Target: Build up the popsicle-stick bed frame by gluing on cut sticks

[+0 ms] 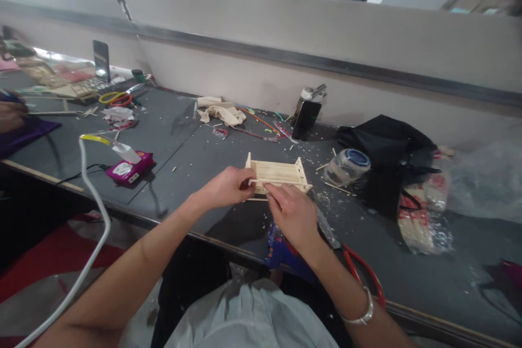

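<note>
A small wooden stick model (277, 168) with a slatted flat deck and short corner posts stands on the dark table before me. My left hand (234, 186) is closed at its near left corner, fingers pinching the frame there. Over the near side lies my right hand (294, 209), its fingers bent against the front rail. Whether a loose stick is between the fingertips is too small to tell. Partly behind my right hand are a blue tool (281, 250), perhaps a glue gun, and red-handled pliers (362, 269).
A clear jar (347, 167) with a blue lid and a black bag (385, 147) stand to the right. A phone (306, 119) leans at the back. Crumpled cloth (222, 113), wood scraps and a purple power strip (129, 167) lie leftward. Another person's hand (12, 114) shows far left.
</note>
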`<state>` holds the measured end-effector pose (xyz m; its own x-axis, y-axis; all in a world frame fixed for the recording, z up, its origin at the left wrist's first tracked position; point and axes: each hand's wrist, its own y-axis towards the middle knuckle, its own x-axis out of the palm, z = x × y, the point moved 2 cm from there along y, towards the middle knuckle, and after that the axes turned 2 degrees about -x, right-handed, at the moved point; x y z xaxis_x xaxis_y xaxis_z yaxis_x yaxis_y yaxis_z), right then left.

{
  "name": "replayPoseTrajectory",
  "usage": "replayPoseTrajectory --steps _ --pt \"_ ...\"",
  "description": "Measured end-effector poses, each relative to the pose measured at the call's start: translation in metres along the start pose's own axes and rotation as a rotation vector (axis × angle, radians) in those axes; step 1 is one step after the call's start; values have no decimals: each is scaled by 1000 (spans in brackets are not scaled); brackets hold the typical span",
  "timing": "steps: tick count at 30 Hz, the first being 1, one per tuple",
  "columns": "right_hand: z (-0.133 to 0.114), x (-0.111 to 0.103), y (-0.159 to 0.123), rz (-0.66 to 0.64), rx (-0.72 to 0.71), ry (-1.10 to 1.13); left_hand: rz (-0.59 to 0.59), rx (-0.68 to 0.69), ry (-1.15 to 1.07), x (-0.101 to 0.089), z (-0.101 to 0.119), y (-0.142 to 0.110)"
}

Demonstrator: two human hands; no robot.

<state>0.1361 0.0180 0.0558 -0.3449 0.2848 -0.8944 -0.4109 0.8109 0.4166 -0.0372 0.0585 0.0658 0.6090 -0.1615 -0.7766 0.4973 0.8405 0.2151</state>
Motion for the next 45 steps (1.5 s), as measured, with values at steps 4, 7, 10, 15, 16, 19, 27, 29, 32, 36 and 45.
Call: replayPoseTrajectory --steps 4,7,10,15,16,19,27,29,32,36,45 --pt "0 0 0 -2 7 7 -9 13 -7 -1 -1 0" --pt "0 0 -1 -2 8 8 -14 12 -8 -1 -1 -1" --pt "-1 -1 -1 0 9 9 -10 6 -8 -2 0 -1" --pt "0 -1 0 0 4 4 -8 6 -24 -2 0 -1" --pt "0 -1 0 2 0 2 -6 3 -26 -2 0 -1" --pt "0 -1 0 9 -7 1 -7 -10 -21 -2 0 0" --pt "0 1 0 17 3 20 -50 -93 -134 -4 -2 2" --pt "0 1 0 32 0 32 -80 -114 -172 -6 -3 3" --pt "-1 0 -1 68 -27 28 -103 -125 -205 -8 -3 3" --pt "-8 -2 -1 98 -119 -48 -127 -115 -233 -9 -4 3" --pt "-18 0 3 112 -139 -106 -147 -96 -240 -12 -5 2"
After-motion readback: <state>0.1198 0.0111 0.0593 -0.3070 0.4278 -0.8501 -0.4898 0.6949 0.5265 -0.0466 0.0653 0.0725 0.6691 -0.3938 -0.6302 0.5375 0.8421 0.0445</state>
